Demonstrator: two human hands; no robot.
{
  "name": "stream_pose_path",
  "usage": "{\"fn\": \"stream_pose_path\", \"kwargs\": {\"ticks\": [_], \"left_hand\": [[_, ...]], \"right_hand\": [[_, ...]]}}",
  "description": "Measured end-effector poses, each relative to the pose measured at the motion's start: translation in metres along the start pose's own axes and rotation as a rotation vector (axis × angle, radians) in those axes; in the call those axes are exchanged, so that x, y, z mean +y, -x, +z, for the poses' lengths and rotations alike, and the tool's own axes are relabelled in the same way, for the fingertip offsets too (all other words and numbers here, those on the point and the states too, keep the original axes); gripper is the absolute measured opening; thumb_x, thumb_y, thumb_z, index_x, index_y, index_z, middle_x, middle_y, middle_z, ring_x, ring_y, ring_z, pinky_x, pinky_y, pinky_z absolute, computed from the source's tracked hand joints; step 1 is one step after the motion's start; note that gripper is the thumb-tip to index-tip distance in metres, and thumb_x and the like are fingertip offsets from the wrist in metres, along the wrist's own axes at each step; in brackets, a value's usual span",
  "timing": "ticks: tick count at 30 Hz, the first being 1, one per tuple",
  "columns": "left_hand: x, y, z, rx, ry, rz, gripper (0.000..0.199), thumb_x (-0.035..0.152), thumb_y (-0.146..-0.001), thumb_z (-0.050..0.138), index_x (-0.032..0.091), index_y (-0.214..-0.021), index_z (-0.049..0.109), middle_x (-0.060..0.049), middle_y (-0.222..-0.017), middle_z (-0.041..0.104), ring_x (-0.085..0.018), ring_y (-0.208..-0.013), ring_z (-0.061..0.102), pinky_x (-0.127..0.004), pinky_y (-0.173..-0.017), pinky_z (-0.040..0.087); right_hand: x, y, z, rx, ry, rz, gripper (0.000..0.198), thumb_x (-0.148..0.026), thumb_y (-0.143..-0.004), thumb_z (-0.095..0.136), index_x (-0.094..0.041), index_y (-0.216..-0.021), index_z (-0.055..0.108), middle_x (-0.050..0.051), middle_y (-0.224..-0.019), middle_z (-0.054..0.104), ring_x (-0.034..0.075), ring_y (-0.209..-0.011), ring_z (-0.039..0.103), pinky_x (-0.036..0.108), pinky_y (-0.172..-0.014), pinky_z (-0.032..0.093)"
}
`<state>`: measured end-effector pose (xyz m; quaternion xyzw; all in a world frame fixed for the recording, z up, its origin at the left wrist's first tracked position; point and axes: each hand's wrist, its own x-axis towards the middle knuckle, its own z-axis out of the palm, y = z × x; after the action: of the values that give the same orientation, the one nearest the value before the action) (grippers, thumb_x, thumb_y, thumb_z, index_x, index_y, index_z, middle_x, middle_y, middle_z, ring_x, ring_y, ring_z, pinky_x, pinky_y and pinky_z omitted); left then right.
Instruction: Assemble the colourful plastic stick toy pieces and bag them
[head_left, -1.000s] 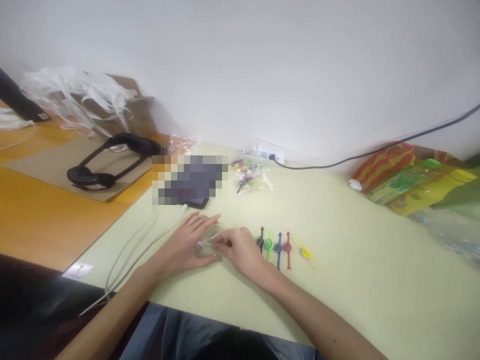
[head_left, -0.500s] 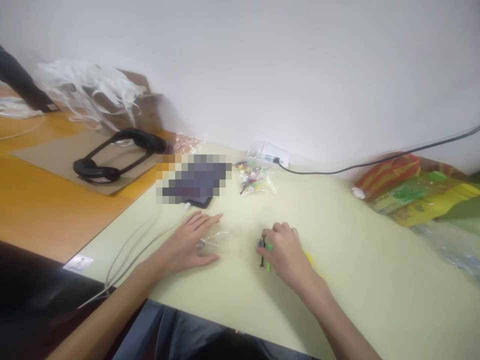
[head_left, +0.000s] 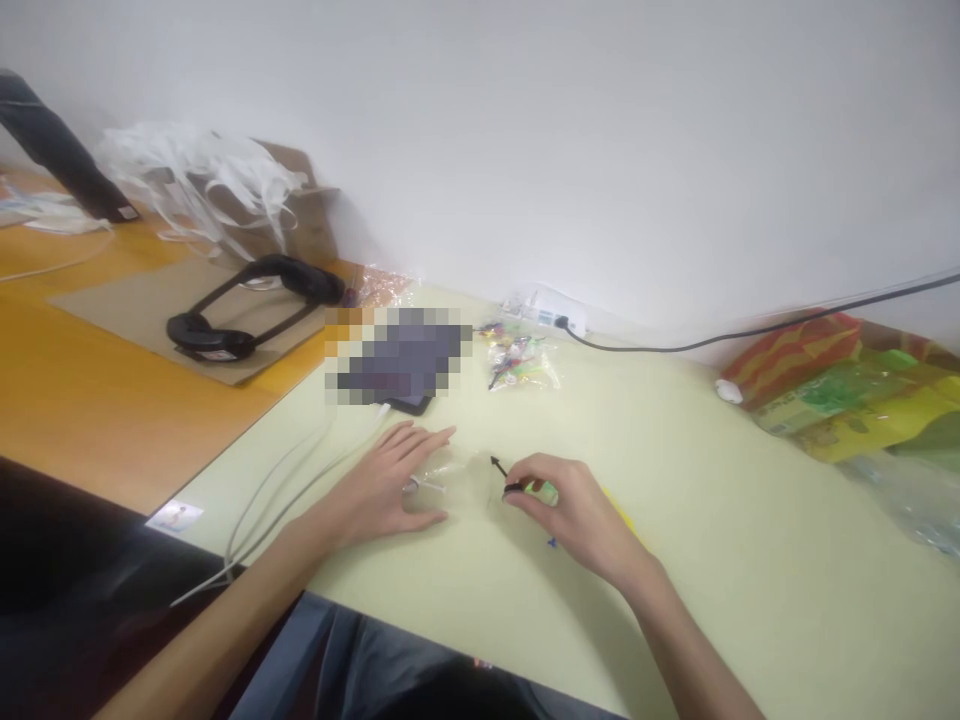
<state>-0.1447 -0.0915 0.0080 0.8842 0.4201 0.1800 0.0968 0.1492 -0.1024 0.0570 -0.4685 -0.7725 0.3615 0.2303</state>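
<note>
My right hand [head_left: 581, 510] pinches a small black plastic piece with an arrow-shaped tip [head_left: 512, 489] between thumb and fingertips, just above the pale table. The arrow points up and left. A green piece [head_left: 551, 493] shows partly behind the fingers, a yellow one [head_left: 621, 510] beyond the wrist, and a small blue one [head_left: 553, 543] below the hand. My left hand [head_left: 379, 490] rests on the table with thumb and fingers spread. Between them lies a small white piece [head_left: 431, 487], with what looks like clear plastic around it, hard to make out.
Behind the hands lie a pixelated tablet [head_left: 412, 405] with white cables [head_left: 274, 520] and a clear bag of colourful bits [head_left: 525, 365]. A power strip [head_left: 566, 318] sits by the wall. Bright packaging [head_left: 862, 390] is at right, black headphones [head_left: 214, 335] on cardboard at left.
The black piece has turned in my right hand from upright to slanting up and left. The blue piece has come into view below that hand. My left hand stays spread.
</note>
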Motion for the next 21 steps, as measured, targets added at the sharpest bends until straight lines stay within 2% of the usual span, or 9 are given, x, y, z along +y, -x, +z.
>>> {"fn": "stream_pose_path", "kwargs": {"ticks": [5,10,14,17,21], "left_hand": [[-0.001,0.000,0.001,0.008,0.004,0.005,0.094,0.053,-0.084,0.074,0.025,-0.160,0.026,-0.011,-0.149,0.053,-0.033,-0.134,0.049,-0.054,-0.120,0.035],[0.000,0.000,0.001,0.018,0.013,0.007,0.097,0.052,-0.083,0.075,0.025,-0.161,0.023,-0.012,-0.146,0.056,-0.033,-0.134,0.051,-0.055,-0.119,0.036],[0.001,0.000,0.001,0.009,0.015,-0.006,0.098,0.053,-0.084,0.074,0.026,-0.162,0.023,-0.011,-0.147,0.056,-0.033,-0.135,0.051,-0.055,-0.120,0.035],[0.000,0.000,0.002,0.018,0.008,-0.010,0.096,0.054,-0.082,0.075,0.027,-0.160,0.027,-0.011,-0.149,0.053,-0.034,-0.135,0.050,-0.055,-0.119,0.037],[0.000,0.000,0.002,0.014,0.000,-0.018,0.094,0.053,-0.082,0.076,0.027,-0.159,0.028,-0.010,-0.149,0.053,-0.033,-0.136,0.048,-0.054,-0.120,0.036]], "right_hand": [[-0.009,-0.013,0.016,-0.104,0.116,-0.093,0.016,-0.018,-0.096,0.064,-0.023,-0.105,0.076,0.004,-0.105,0.076,0.022,-0.101,0.067,0.032,-0.088,0.047],[-0.011,-0.025,0.031,-0.142,0.053,-0.143,0.026,-0.017,-0.091,0.071,-0.021,-0.117,0.074,0.007,-0.113,0.076,0.023,-0.103,0.070,0.030,-0.088,0.048],[-0.004,-0.019,0.029,-0.098,0.000,-0.083,0.024,-0.016,-0.094,0.065,-0.022,-0.116,0.073,0.005,-0.112,0.076,0.022,-0.102,0.071,0.029,-0.088,0.048],[0.002,-0.015,0.029,-0.067,0.052,-0.029,0.022,-0.012,-0.093,0.064,-0.021,-0.110,0.074,0.005,-0.103,0.077,0.020,-0.094,0.071,0.027,-0.082,0.048],[0.008,-0.018,0.037,-0.032,0.150,-0.032,0.023,-0.005,-0.089,0.063,-0.018,-0.103,0.075,0.006,-0.097,0.075,0.020,-0.088,0.068,0.027,-0.079,0.046]]}}
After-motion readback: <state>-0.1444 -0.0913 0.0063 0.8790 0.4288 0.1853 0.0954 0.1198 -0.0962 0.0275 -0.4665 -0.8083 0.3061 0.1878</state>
